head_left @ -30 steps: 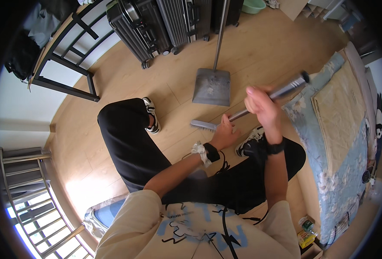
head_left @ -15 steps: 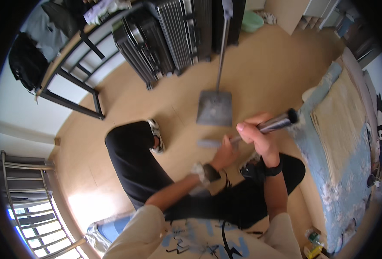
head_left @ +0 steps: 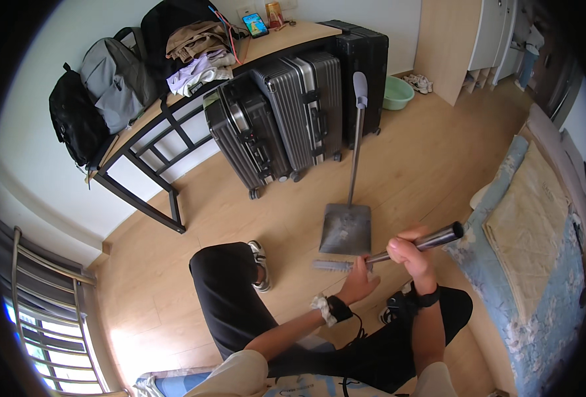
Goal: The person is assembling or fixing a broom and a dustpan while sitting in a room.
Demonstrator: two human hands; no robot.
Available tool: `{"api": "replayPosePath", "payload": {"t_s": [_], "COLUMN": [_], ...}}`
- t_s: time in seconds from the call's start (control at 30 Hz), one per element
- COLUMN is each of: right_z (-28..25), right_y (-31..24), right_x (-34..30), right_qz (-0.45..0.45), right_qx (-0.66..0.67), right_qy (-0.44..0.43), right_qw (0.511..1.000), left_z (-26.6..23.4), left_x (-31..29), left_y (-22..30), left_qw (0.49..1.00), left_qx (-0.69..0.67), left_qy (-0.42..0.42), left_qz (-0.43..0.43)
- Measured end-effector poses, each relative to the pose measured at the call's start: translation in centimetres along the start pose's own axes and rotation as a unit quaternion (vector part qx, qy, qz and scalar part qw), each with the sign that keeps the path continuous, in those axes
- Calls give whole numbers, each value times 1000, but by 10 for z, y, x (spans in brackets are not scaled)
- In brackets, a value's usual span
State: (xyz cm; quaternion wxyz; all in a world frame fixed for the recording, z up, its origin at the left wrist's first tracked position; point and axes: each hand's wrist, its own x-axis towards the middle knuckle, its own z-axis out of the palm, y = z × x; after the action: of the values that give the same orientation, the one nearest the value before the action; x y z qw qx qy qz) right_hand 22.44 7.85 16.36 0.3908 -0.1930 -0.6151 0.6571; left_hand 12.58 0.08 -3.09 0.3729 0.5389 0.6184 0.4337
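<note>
My right hand (head_left: pixel 411 257) is closed round the metal handle (head_left: pixel 442 235) of a short broom, whose open tube end points to the right. The grey broom head (head_left: pixel 334 265) lies low over the floor, bristles downward. At its neck, my left hand (head_left: pixel 359 283) grips the broom, with one finger raised against the head and the others partly curled. Just beyond the head stands a grey long-handled dustpan (head_left: pixel 346 229), its pan on the floor and its handle upright. Some dusty marks show on the pan.
Dark suitcases (head_left: pixel 306 106) stand by a desk (head_left: pixel 293 41) bearing bags and clothes. A green basin (head_left: pixel 397 93) and shoes (head_left: pixel 418 83) are at the back. A bed (head_left: pixel 531 238) runs along the right. My bent leg (head_left: pixel 230 284) is at the left. Another person (head_left: pixel 530 53) stands far right.
My view has tilted up, so the desk top, phone and far doorway now show. Both hands stay at the broom, and its head now sits closer to the dustpan's front edge.
</note>
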Motion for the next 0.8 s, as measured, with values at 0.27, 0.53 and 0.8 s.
{"api": "replayPosePath", "payload": {"t_s": [0.27, 0.53, 0.8], "right_z": [-43, -39, -40], "right_y": [63, 12, 28], "right_x": [31, 4, 7], "right_qz": [94, -8, 82], "right_qx": [193, 118, 152], "right_qy": [71, 45, 67], "right_qw": [974, 992, 983], "left_z": [33, 29, 50], "left_x": [8, 21, -5], "left_y": [-47, -11, 12], "left_qw": [997, 999, 993], "left_qx": [15, -5, -50], "left_qy": [-49, -53, -31], "left_qz": [-52, -7, 99]}}
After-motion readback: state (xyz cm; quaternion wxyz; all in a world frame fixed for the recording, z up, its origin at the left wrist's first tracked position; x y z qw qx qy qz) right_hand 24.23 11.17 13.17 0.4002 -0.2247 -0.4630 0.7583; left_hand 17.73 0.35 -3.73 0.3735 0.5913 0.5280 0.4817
